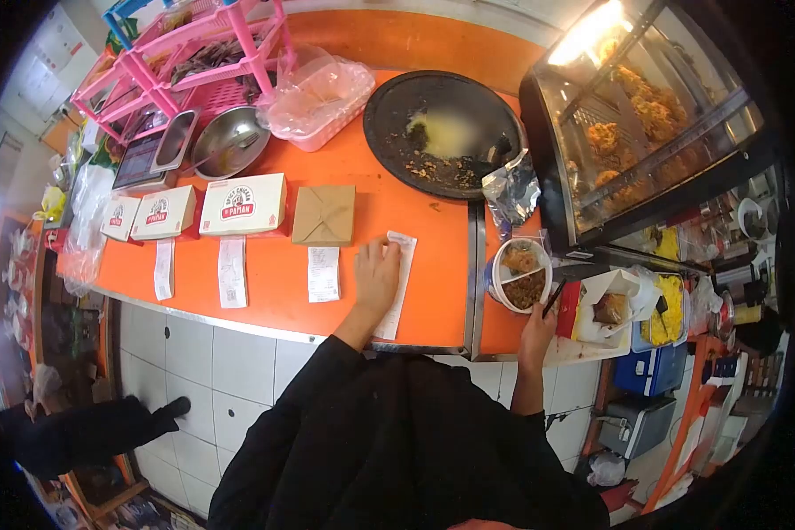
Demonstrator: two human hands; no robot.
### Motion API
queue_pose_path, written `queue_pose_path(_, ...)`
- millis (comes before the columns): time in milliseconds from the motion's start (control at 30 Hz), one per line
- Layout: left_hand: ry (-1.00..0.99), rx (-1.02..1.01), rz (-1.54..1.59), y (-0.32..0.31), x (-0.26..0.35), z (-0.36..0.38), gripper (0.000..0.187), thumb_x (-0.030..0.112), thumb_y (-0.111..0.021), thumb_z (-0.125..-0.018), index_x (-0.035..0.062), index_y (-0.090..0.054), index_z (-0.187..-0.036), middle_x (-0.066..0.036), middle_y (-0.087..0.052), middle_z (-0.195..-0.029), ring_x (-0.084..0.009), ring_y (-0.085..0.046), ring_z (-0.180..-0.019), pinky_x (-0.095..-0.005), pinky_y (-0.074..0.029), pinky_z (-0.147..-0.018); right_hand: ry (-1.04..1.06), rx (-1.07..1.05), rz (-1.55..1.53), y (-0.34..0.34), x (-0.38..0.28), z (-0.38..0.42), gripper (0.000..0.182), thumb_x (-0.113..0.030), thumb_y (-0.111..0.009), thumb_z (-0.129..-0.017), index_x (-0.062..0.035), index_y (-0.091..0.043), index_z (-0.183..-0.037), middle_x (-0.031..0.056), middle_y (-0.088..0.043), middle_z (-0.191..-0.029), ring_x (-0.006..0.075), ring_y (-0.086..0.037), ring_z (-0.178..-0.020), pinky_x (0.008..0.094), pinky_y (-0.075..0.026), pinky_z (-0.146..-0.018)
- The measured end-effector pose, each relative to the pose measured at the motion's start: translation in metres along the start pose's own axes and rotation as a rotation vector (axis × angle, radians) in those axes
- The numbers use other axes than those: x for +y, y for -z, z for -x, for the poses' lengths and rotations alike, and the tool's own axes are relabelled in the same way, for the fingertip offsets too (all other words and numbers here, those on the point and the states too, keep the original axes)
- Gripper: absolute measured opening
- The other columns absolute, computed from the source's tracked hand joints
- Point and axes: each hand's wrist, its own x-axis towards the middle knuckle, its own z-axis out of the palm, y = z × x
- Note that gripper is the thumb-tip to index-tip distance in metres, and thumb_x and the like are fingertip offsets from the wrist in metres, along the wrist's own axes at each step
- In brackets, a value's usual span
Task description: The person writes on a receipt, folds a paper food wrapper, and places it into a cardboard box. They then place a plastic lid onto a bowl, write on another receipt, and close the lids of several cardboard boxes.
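My left hand [377, 276] rests on the orange counter, its fingers loosely bent over the upper end of a long paper receipt [397, 296]. Above it stands a closed brown paper box [324, 215], with a shorter receipt [323, 273] below that box. My right hand [536, 336] is closed around a thin black utensil handle [553, 299]; its working end cannot be made out. Just left of that handle sits a round white tub [493, 287] with a divider, orange-brown food on one side and dark crumbly food on the other. An open white box [592, 296] with a wrapped item lies to the right.
White printed boxes [243, 205] line the counter at left, with receipts below. Behind are a steel bowl [231, 141], pink basket [314, 110], pink rack [141, 79] and large black pan [446, 181]. A lit glass cabinet [583, 212] with fried food stands right, beside crumpled foil [511, 190].
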Motion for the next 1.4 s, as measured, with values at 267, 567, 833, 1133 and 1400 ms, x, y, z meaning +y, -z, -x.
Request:
queue_pose_path(267,-0.097,-0.415,0.001,0.063,0.000,0.020,0.060,0.025,-0.074,-0.074,0.0095,-0.051,-0.127,-0.005,-0.047,-0.134,-0.0261,-0.046,-0.120,-0.0440,-0.041,-0.097,0.134,-0.142,0.078,-0.015,-0.081,0.015,0.031,-0.018,-0.048,-0.093,0.0089,-0.061,-0.104,0.0185,-0.067,-0.087,0.0204,-0.062,-0.080,0.0357,-0.047,-0.074)
queue_pose_path(567,-0.205,-0.667,-0.068,0.089,-0.007,0.029,0.121,0.051,-0.082,-0.047,0.0110,-0.027,-0.147,-0.006,-0.020,-0.157,-0.0247,-0.024,-0.143,-0.0540,-0.026,-0.112,0.082,-0.395,0.085,-0.117,-0.095,-0.009,0.031,-0.025,-0.049,-0.094,0.0042,-0.061,-0.091,0.0185,-0.063,-0.070,0.0277,-0.063,-0.065,0.0403,-0.045,-0.061)
queue_pose_path(833,-0.200,-0.590,-0.052,0.083,-0.013,0.038,0.129,0.066,-0.074,-0.046,0.0047,-0.024,-0.148,-0.008,-0.024,-0.156,-0.0232,-0.025,-0.143,-0.0530,-0.018,-0.115,0.063,-0.361,0.003,-0.118,-0.116,0.002,0.038,-0.028,-0.040,-0.098,0.0022,-0.063,-0.096,0.0132,-0.066,-0.076,0.0236,-0.063,-0.072,0.0343,-0.046,-0.070)
queue_pose_path(1133,-0.147,-0.578,0.104,0.081,-0.019,0.039,0.136,0.064,-0.078,-0.046,-0.0015,-0.016,-0.148,-0.010,-0.025,-0.155,-0.0246,-0.024,-0.143,-0.0513,-0.014,-0.116,0.074,-0.497,-0.475,-0.133,-0.092,0.086,0.030,-0.027,-0.038,-0.102,-0.0061,-0.049,-0.084,0.0026,-0.050,-0.070,0.0089,-0.045,-0.053,0.0240,-0.039,-0.050)
queue_pose_path(1400,-0.157,-0.581,0.069,0.081,-0.019,0.038,0.139,0.066,-0.077,-0.045,-0.0026,-0.014,-0.148,-0.012,-0.027,-0.154,-0.0251,-0.026,-0.143,-0.0513,-0.015,-0.116,0.225,-0.543,-0.281,-0.192,-0.058,0.091,0.032,-0.011,-0.064,-0.089,-0.0047,-0.042,-0.067,0.0024,-0.040,-0.054,0.0098,-0.037,-0.050,0.0296,-0.033,-0.047)
